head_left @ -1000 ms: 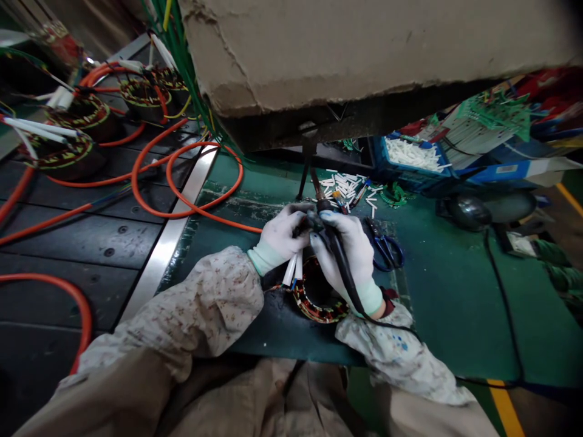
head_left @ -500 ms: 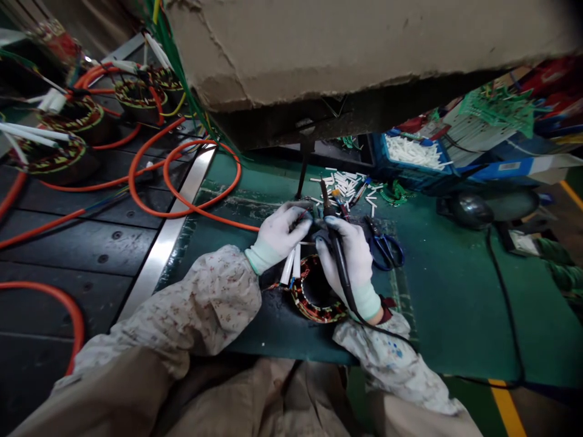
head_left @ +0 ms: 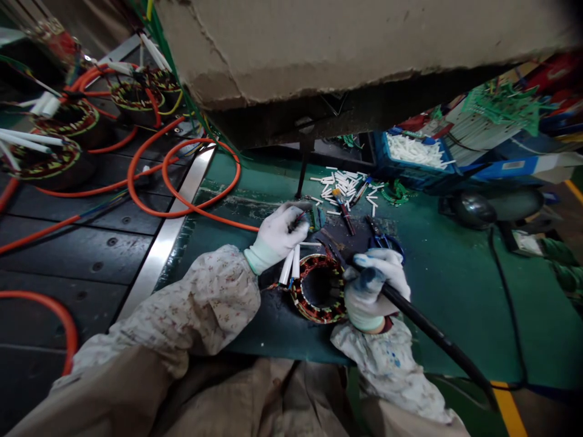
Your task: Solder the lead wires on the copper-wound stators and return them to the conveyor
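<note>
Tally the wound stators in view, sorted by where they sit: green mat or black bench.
On the green mat, by the hands: 1 stator
On the black bench, at far left: 3 stators
Total: 4

Motor-winding workshop: wound stators (head_left: pixel 68 118) on a conveyor, orange cables (head_left: pixel 150 182), sleeving pieces (head_left: pixel 344 182), green table (head_left: pixel 446 285).
</note>
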Motion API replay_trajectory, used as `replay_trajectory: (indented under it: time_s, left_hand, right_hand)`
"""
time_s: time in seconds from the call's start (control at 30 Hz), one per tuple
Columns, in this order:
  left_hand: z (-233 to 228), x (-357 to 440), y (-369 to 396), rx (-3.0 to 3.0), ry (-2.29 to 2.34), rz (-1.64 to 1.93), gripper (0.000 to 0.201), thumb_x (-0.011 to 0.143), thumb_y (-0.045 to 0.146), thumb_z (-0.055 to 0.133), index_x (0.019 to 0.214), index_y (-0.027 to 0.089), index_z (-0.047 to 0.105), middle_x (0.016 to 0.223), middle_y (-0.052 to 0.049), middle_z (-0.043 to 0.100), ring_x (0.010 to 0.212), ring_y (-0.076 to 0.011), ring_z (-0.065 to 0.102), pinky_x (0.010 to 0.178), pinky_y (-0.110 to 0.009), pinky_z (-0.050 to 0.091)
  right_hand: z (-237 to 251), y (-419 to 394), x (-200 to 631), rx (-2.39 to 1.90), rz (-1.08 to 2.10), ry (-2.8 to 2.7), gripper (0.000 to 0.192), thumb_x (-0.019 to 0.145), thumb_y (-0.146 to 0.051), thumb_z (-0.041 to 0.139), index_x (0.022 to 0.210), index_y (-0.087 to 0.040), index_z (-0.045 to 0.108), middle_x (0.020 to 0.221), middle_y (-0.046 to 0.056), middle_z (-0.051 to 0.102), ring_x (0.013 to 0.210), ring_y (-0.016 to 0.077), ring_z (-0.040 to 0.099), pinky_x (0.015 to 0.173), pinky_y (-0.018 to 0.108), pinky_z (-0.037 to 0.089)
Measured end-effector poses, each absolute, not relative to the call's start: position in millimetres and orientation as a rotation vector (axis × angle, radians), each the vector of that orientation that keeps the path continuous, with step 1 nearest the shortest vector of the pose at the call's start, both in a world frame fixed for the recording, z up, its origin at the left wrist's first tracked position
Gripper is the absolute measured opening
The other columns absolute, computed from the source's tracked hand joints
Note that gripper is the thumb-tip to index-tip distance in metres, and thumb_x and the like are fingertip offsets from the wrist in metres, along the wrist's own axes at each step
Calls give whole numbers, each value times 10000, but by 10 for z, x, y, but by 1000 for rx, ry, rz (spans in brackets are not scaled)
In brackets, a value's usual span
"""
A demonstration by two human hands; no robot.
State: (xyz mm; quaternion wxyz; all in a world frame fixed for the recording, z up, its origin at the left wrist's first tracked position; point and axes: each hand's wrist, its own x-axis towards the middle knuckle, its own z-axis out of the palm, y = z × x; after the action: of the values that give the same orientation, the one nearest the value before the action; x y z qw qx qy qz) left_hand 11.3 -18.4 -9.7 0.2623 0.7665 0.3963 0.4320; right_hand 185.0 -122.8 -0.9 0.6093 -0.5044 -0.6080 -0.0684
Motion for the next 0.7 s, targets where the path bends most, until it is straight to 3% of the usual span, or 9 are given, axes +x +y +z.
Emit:
replay_trajectory:
  time_s: [0.33, 0.5, 0.7]
  left_hand:
    - [-109, 120, -185, 2095, 1094, 1147, 70, 863, 198, 583, 882, 198, 651, 1105, -52, 722, 1022, -182, 682, 911, -298, 555]
    - [-131, 124, -187, 2130, 1043, 1206, 65, 878, 198, 592, 890, 194, 656, 1130, -56, 718, 1026, -173, 687, 911, -286, 554]
    - [-134, 104, -187, 2154, 1040, 1195, 66, 880, 203, 600, 905, 201, 661, 1174, -60, 703, 1098, -186, 674, 960, -310, 546]
  right_hand:
    - [57, -1183, 1818, -1140, -166, -1460, 219, 963, -379, 523, 855, -268, 677, 554, -32, 541, 588, 174, 564, 703, 390, 435]
    - [47, -1204, 1828, -1159, -176, -1447, 280, 992, -413, 477, 864, -261, 675, 567, -25, 559, 607, 177, 573, 720, 392, 444]
    - [124, -1016, 1724, -1271, -124, -1648, 183, 944, -355, 597, 1097, -274, 656, 919, 33, 687, 828, 193, 668, 765, 364, 552]
